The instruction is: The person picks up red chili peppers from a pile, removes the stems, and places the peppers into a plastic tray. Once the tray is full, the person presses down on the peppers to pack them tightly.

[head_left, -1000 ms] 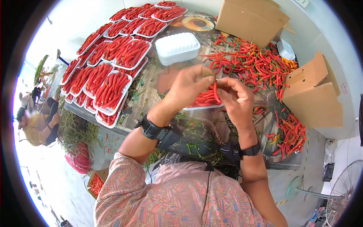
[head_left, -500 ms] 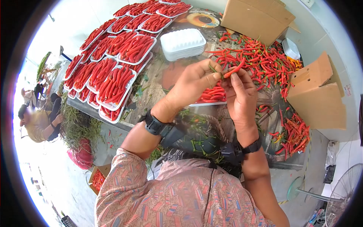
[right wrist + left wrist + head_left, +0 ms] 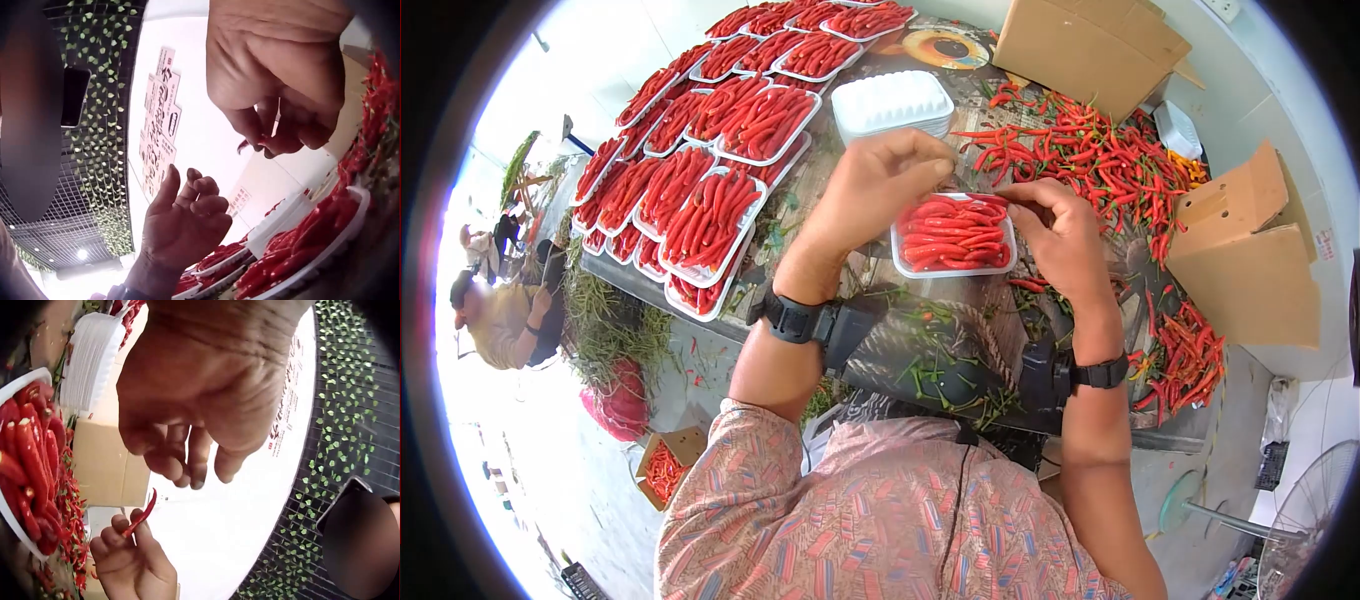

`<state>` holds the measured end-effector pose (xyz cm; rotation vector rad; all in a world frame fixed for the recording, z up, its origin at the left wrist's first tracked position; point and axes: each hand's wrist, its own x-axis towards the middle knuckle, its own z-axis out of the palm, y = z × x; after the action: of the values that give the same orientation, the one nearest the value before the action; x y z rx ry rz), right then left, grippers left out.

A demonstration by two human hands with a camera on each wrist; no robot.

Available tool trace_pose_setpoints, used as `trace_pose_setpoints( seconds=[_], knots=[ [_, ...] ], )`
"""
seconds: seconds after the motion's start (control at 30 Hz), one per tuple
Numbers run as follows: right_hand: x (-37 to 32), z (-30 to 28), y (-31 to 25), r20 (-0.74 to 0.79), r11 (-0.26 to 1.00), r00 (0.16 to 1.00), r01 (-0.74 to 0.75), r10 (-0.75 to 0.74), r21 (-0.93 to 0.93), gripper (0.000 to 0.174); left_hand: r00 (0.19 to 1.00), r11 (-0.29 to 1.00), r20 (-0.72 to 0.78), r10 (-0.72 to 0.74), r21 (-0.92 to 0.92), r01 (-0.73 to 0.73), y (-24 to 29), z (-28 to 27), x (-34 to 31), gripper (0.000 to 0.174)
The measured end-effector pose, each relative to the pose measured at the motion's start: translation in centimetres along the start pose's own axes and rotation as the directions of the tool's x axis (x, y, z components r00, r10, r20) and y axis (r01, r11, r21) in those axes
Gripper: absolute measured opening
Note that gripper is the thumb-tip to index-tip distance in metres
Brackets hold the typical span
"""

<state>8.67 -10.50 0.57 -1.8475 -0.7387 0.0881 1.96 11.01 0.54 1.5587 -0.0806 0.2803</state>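
Observation:
A red chili pepper (image 3: pixel 145 515) is pinched between the thumb and fingers of my right hand (image 3: pixel 1065 240), its thin tip pointing up in the left wrist view. That hand is at the right edge of a white foam tray (image 3: pixel 955 273) on the table. Red chilies (image 3: pixel 950 235) lie side by side in the tray, heaped above its rim. My left hand (image 3: pixel 880 190) hovers over the tray's upper left corner. Its fingers bend loosely with nothing seen between them, and the left wrist view shows daylight between fingers and thumb.
Stacked filled trays (image 3: pixel 710 225) cover the table's left side. Behind my left hand stands a pile of white trays (image 3: pixel 893 100). Loose stemmed chilies (image 3: pixel 1090 165) spread at the right, beside cardboard boxes (image 3: pixel 1245 250). Cut green stems (image 3: pixel 960 385) lie near the front edge. Another person (image 3: pixel 515 320) sits far left.
Both hands were together at one chili over the tray, the left at its stem end. They have since parted, left hand leftward, right hand rightward with the chili, uncovering the tray.

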Motion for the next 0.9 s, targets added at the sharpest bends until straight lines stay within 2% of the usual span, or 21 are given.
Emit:
trace_pose_setpoints(
  seconds=[0.03,0.07,0.1,0.13,0.17,0.2,0.27,0.37,0.57,0.73,0.9],
  knots=[
    [0.3,0.0,0.3,0.009,0.981,0.997,0.078,-0.078,-0.177,0.018,0.998,0.991,-0.009,0.069,0.113,-0.067,-0.6,0.0,0.3,0.011],
    [0.5,0.0,0.5,0.01,0.981,0.997,0.078,-0.078,-0.176,0.018,0.99,0.965,-0.01,0.138,0.225,-0.132,-1.1,0.0,0.4,0.011],
    [0.7,0.1,0.4,0.028,0.963,0.994,0.107,-0.103,-0.248,0.017,0.991,0.965,-0.011,0.136,0.226,-0.13,-1.2,-0.1,0.4,0.011],
    [0.9,0.1,0.3,0.049,0.938,0.991,0.135,-0.126,-0.318,0.016,0.994,0.929,0.002,0.111,0.355,-0.105,-1.4,-0.3,0.4,0.011],
    [1.1,0.1,0.4,0.049,0.939,0.991,0.134,-0.125,-0.318,0.016,0.996,0.875,0.012,0.083,0.478,-0.079,-1.4,-0.3,0.3,0.012],
    [1.3,0.0,0.5,0.065,0.946,0.993,0.109,-0.094,-0.304,0.018,0.997,0.875,0.011,0.081,0.479,-0.077,-1.5,-0.3,0.3,0.012],
    [1.6,0.1,0.9,0.085,0.954,0.995,0.083,-0.061,-0.288,0.019,0.985,0.758,0.06,0.162,0.631,-0.164,-1.6,-0.3,0.2,0.013],
    [1.7,0.4,1.8,0.1,0.969,0.994,0.067,-0.044,-0.236,0.018,0.985,0.684,0.133,0.112,0.709,-0.174,-1.8,-0.4,0.3,0.013],
    [1.8,0.5,2.5,0.15,0.975,0.989,0.033,0.0,-0.222,0.018,0.981,0.684,0.169,0.095,0.705,-0.187,-2.3,-0.3,0.5,0.012],
    [2.2,0.5,3.2,0.168,0.966,0.983,0.116,-0.078,-0.23,0.016,0.979,0.707,0.172,0.109,0.679,-0.198,-2.3,-0.2,0.4,0.013],
    [2.1,0.5,3.0,0.191,0.978,0.98,0.087,-0.05,-0.189,0.014,0.982,0.714,0.174,0.075,0.677,-0.175,-2.2,-0.2,0.4,0.012]
  ],
)
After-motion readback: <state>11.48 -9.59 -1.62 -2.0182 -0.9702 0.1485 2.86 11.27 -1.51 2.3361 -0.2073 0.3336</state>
